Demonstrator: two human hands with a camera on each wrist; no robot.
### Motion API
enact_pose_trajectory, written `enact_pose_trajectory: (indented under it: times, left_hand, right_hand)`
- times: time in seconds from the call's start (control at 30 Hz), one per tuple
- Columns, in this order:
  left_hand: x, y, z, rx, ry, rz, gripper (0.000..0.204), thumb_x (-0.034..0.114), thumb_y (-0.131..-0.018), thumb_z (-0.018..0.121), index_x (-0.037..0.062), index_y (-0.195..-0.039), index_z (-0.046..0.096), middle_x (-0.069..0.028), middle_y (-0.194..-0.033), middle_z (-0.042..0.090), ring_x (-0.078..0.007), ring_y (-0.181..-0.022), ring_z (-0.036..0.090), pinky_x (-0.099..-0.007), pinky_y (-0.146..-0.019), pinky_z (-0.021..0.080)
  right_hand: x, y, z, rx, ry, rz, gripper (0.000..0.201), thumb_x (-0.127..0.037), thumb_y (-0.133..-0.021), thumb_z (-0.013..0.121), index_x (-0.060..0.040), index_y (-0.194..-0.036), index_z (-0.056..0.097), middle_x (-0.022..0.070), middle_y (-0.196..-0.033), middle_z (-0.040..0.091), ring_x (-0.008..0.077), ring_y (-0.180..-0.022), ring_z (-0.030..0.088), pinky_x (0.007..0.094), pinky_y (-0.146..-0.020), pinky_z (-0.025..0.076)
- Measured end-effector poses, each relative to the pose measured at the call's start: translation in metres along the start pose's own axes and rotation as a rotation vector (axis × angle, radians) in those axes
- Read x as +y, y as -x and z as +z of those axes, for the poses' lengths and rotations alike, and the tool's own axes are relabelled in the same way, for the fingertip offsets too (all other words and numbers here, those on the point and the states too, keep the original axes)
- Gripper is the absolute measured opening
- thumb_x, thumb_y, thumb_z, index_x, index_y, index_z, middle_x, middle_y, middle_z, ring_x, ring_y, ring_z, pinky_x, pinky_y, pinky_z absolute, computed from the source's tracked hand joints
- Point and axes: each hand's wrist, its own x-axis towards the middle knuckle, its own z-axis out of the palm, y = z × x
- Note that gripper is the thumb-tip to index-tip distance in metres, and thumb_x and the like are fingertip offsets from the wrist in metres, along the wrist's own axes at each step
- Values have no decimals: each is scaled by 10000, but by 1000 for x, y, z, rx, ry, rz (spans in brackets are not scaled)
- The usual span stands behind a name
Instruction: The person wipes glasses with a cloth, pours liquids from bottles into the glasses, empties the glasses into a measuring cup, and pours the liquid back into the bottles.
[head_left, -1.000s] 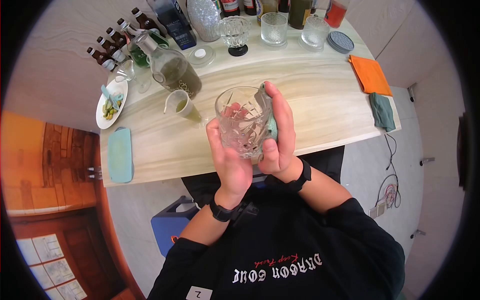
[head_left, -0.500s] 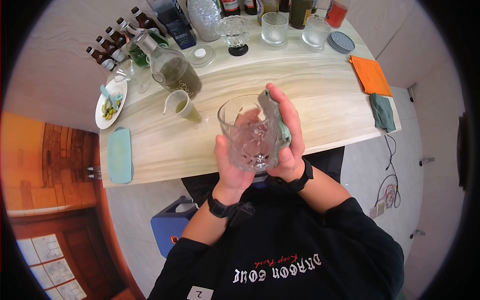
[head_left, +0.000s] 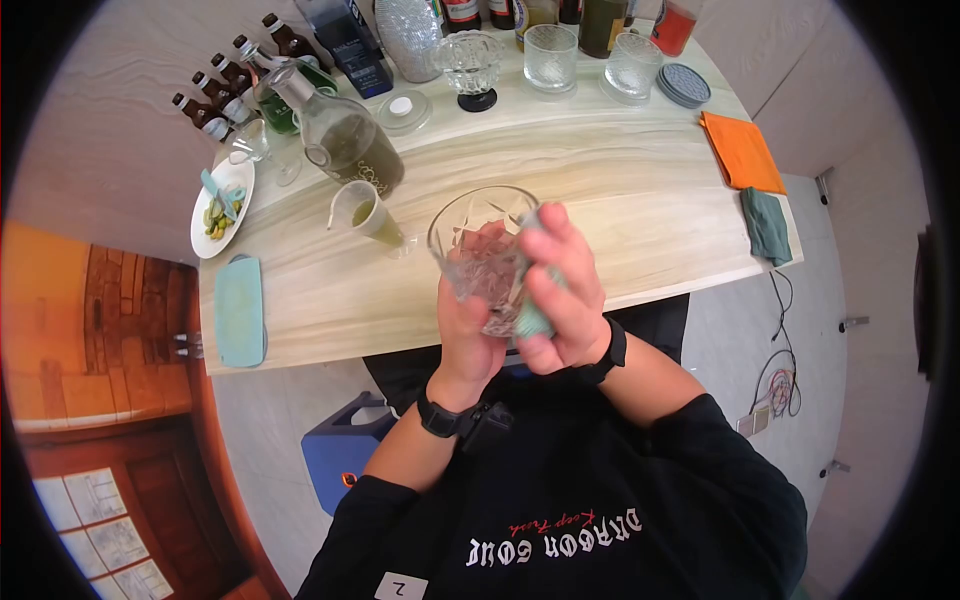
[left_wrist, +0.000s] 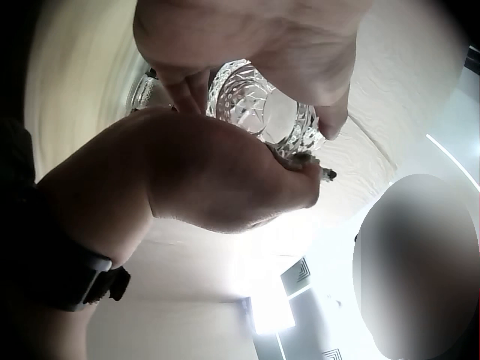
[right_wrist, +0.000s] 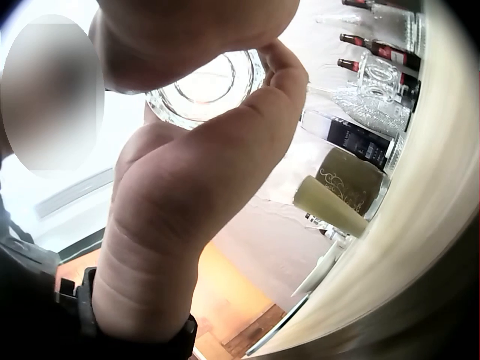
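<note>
A clear cut-pattern glass tumbler (head_left: 488, 275) is held up over the table's near edge, its mouth tilted toward the far side. My left hand (head_left: 468, 335) grips it from the left and below. Against its right side my right hand (head_left: 568, 290) holds a green cloth (head_left: 535, 318), fingers bent over it and partly blurred. In the left wrist view, the tumbler (left_wrist: 244, 105) shows between both hands, with a bit of the cloth (left_wrist: 300, 160) beside the right hand. The round base of the tumbler (right_wrist: 206, 90) shows in the right wrist view.
Left of the hands stand a plastic measuring cup (head_left: 368, 215) of greenish liquid and a glass bottle (head_left: 350, 140). A plate of garnishes (head_left: 245, 185) and a teal board (head_left: 240, 310) lie farther left. Glasses (head_left: 549, 60) line the back; folded orange cloth (head_left: 742, 150) and green cloth (head_left: 765, 225) lie right.
The tumbler has dropped slightly toward the body and turned in the hands. My right hand's fingers, stretched along the cloth before, now bend over it lower on the side.
</note>
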Motion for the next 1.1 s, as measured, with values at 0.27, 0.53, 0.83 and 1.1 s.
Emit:
enact_pose_trajectory:
  times: [0.27, 0.53, 0.83, 1.1]
  left_hand:
    - [-5, 4, -6, -95, -35, -38, 1118, 829, -732, 616, 44, -1490, 374, -105, -1438, 492, -249, -1319, 495, -421, -1096, 422]
    - [-3, 2, 12, 54, 75, -5, 734, 629, -1012, 346, 66, -1482, 359, -128, -1475, 454, -266, -1364, 448, -447, -1114, 399]
    - [-1, -1, 3, -46, -301, 73, 1035, 798, -791, 587, 49, -1473, 375, -98, -1495, 433, -255, -1377, 426, -426, -1149, 347]
    - [-18, 2, -12, -125, 146, 31, 814, 722, -940, 405, 89, -1451, 427, -112, -1480, 458, -256, -1360, 448, -420, -1117, 385]
  right_hand:
    - [7, 3, 0, 12, -287, 154, 611, -441, -1018, 426, 16, -1417, 496, 316, -1398, 506, 478, -1341, 463, 535, -1125, 348]
    - [8, 0, -11, -99, 18, -17, 543, -331, -967, 498, 27, -1374, 535, 291, -1399, 515, 500, -1323, 472, 548, -1113, 362]
    - [4, 10, 0, 72, 5, 9, 569, -365, -985, 493, 15, -1407, 505, 292, -1416, 498, 491, -1351, 444, 558, -1115, 353]
    - [7, 11, 0, 52, -267, 165, 626, -432, -1001, 477, -13, -1465, 453, 294, -1455, 460, 482, -1364, 428, 557, -1122, 343]
